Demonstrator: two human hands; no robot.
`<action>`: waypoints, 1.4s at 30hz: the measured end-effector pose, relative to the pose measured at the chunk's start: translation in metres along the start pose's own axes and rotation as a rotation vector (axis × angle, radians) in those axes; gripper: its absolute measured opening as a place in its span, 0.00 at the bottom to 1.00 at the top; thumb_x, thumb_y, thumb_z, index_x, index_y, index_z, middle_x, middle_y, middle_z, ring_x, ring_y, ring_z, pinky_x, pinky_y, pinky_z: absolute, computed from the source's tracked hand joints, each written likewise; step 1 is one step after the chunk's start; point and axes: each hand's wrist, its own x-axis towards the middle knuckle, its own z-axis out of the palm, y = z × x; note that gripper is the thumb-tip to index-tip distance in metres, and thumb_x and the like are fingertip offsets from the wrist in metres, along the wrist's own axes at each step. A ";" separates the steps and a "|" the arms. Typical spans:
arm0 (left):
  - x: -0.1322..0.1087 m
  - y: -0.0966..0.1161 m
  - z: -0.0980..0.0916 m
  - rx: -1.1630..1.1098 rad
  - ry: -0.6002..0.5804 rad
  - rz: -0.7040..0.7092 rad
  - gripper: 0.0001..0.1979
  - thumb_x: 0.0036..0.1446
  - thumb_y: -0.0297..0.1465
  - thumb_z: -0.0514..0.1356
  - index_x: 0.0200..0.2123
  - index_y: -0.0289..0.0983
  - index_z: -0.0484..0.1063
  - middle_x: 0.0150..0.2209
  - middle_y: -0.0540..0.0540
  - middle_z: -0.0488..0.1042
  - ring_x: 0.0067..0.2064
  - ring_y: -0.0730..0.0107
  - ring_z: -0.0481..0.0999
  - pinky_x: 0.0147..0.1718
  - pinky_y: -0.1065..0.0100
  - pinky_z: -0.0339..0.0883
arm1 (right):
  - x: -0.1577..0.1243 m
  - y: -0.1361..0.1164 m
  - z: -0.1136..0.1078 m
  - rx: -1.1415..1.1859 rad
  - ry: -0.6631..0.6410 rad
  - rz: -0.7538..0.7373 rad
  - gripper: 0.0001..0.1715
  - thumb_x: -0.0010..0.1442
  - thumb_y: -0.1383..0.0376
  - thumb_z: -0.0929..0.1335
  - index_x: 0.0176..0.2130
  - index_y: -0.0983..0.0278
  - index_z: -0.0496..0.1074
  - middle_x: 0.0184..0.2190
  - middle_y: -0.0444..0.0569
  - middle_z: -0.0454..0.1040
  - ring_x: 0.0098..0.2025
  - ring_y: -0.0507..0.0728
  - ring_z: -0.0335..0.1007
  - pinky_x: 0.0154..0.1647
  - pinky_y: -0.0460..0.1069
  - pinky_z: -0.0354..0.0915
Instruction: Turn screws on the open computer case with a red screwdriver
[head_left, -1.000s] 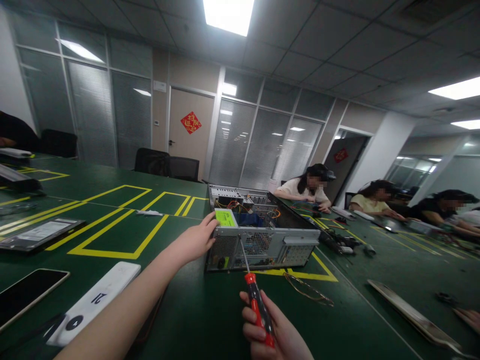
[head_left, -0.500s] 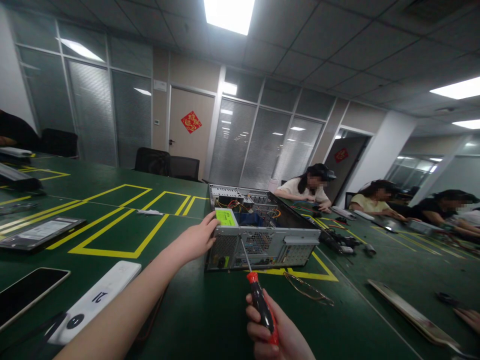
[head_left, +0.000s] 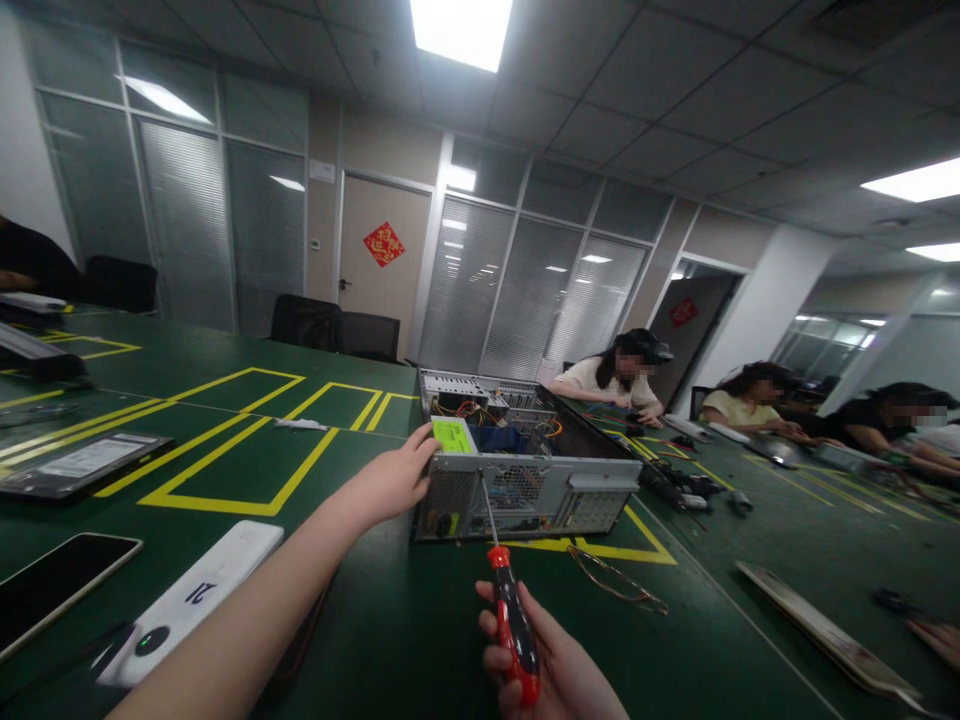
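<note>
An open desktop computer case (head_left: 559,490) lies on the green table, its back panel facing me. Inside its near left corner sits a power supply with a bright green label (head_left: 452,437). My left hand (head_left: 401,475) grips that corner of the case, fingertips at the label's edge and thumb against the side. In my right hand (head_left: 532,650) is a screwdriver (head_left: 514,625) with a red and black handle. Its shaft points up and away, and the tip meets the back panel just right of the power supply grille. The screw head there is too small to make out.
Left of my forearm are a white device marked 21 (head_left: 199,595), a phone (head_left: 64,585) and a hard drive (head_left: 86,467). A loop of thin wire (head_left: 619,580) lies right of the case, near black cables (head_left: 679,480). Several people work along the table's right side.
The screwdriver handle has turned in my right hand, showing more red on its near side, and swung slightly left. My left hand keeps its place on the case.
</note>
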 end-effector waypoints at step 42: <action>0.000 -0.002 0.000 -0.081 -0.041 -0.006 0.20 0.59 0.31 0.48 0.55 0.39 0.55 0.68 0.40 0.41 0.50 0.55 0.75 0.48 0.58 0.69 | -0.001 -0.004 -0.002 0.282 -0.008 -0.033 0.15 0.59 0.61 0.67 0.32 0.73 0.67 0.19 0.38 0.58 0.14 0.40 0.47 0.10 0.35 0.45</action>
